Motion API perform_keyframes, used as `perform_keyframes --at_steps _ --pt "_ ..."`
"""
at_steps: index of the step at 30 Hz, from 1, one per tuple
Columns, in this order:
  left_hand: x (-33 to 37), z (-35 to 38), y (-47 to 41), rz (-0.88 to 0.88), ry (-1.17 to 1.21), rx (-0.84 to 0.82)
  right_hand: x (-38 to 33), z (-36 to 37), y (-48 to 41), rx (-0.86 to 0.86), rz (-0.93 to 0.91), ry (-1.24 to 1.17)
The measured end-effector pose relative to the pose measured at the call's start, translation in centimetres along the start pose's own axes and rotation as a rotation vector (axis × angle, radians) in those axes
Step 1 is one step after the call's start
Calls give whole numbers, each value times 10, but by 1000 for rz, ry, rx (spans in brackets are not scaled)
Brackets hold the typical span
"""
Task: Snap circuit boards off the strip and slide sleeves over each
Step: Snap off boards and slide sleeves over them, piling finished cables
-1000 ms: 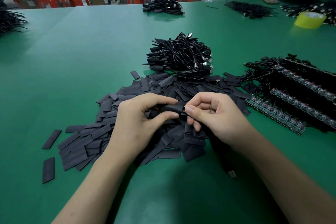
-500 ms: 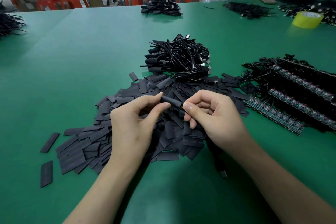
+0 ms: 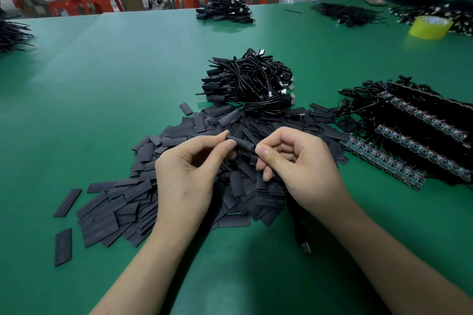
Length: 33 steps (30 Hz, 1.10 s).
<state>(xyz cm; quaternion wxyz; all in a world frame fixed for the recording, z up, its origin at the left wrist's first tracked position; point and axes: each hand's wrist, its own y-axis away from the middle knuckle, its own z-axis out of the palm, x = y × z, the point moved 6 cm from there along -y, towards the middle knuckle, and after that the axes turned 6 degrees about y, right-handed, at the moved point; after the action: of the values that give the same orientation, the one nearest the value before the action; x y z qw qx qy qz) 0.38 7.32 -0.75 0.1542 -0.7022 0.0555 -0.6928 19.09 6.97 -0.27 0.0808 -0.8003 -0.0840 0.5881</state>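
Note:
A black sleeve (image 3: pixel 242 145) hangs between my hands above a heap of flat black sleeves (image 3: pixel 143 194). My left hand (image 3: pixel 186 176) pinches its left end between thumb and forefinger. My right hand (image 3: pixel 299 166) pinches its right end, and a black cable (image 3: pixel 298 227) runs down from that hand to a USB plug on the table. Whether a board sits inside the sleeve is hidden. Strips of circuit boards (image 3: pixel 384 160) with wires lie in rows at the right.
A tangle of sleeved black cables (image 3: pixel 253 82) lies behind the heap. More cable bundles (image 3: pixel 225 11) sit at the far edge, with a yellow tape roll (image 3: pixel 430 27) at far right. Other people work at the far side. Red stools stand beyond the green table (image 3: pixel 102 84).
Both hands have lifted slightly off the heap with the sleeve. The sleeve now shows more length between the two pinching hands.

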Motion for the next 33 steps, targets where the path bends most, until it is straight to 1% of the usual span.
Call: perform_keyframes --at_steps 4,6,8,11,14,17,21,28,33 --pt "-1 1 -3 -73 173 -3 4 0 -2 -19 31 -89" --pt "-1 1 -3 -109 254 4 5 3 -2 -61 53 -139" --pt "-1 0 -3 -121 274 9 5 7 -1 -111 59 -183" --pt "0 -2 -2 -80 179 32 4 10 -1 -133 53 -202" --pt "6 -3 1 35 -51 60 5 9 -1 -95 58 -197" --pt "13 3 3 123 -210 26 6 7 -1 -55 53 -190" --pt "16 6 4 132 -236 -2 6 6 -2 -49 42 -162" --pt "17 9 5 100 -262 -52 5 7 -1 -42 20 -98" --pt "22 11 7 135 -340 -61 1 8 1 -42 -4 -28"
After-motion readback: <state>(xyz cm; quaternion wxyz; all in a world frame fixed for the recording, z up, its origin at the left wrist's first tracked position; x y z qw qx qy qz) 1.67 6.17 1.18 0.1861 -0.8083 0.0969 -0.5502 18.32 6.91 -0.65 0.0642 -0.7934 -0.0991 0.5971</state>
